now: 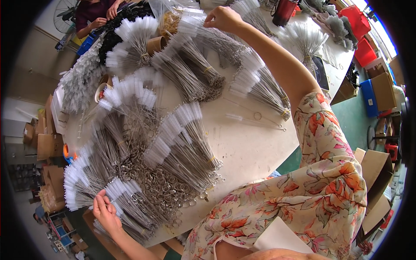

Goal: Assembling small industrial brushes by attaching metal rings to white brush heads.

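My left hand (106, 212) is at the near left of the table, fingers curled together beside the white bristle heads of a bundle of wire brushes (125, 190). Whatever its fingertips pinch, if anything, is hidden or too small to name. At the far side, my right hand (223, 19) has thumb and fingers pressed together above more white bristle heads (193, 21), close to a clear bag of yellow rubber bands (170, 22). I cannot make out anything in that pinch. Between my arms lie several tied brush bundles (188, 143) and a heap of metal rings (160, 186).
Two loose brushes and a ring (258, 115) lie on the white table (242, 147). Orange-handled scissors (67, 154) rest at the left edge, and cardboard tubes (156, 44) stand among the bundles. Another person's hands (106, 17) work at the far left. Open cartons (377, 182) stand at right.
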A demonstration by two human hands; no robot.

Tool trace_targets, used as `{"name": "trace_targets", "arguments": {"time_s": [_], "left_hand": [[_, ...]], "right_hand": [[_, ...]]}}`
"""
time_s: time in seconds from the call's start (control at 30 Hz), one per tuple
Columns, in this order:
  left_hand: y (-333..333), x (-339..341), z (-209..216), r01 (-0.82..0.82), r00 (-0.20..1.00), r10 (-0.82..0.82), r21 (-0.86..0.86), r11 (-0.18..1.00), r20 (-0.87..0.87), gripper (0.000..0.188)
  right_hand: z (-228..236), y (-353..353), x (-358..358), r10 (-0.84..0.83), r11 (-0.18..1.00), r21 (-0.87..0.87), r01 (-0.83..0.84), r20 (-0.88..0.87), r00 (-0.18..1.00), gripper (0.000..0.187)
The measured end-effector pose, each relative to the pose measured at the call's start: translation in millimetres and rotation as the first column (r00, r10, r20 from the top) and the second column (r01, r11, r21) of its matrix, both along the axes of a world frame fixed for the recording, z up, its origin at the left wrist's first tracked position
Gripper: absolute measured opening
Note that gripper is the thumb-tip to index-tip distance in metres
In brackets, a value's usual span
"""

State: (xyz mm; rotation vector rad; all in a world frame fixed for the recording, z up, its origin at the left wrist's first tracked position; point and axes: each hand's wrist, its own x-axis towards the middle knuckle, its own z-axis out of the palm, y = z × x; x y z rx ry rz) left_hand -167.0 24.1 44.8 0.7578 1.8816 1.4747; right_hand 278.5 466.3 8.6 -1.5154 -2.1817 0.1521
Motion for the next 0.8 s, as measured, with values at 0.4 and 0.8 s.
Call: {"name": "trace_targets", "arguments": {"time_s": [0.4, 0.8], "left_hand": [[-11, 52, -15, 0.132, 0.991, -0.133, 0.185, 0.974, -0.006, 0.029], [51, 200, -13, 0.444, 0.871, -0.291, 0.380, 0.812, -0.395, 0.022]], "right_hand": [[48, -22, 0, -0.122, 0.981, 0.175, 0.082, 0.233, 0.965, 0.022], [45, -303, -130, 0.064, 0.384, -0.153, -0.910, -0.979, 0.192, 0.027]]}}
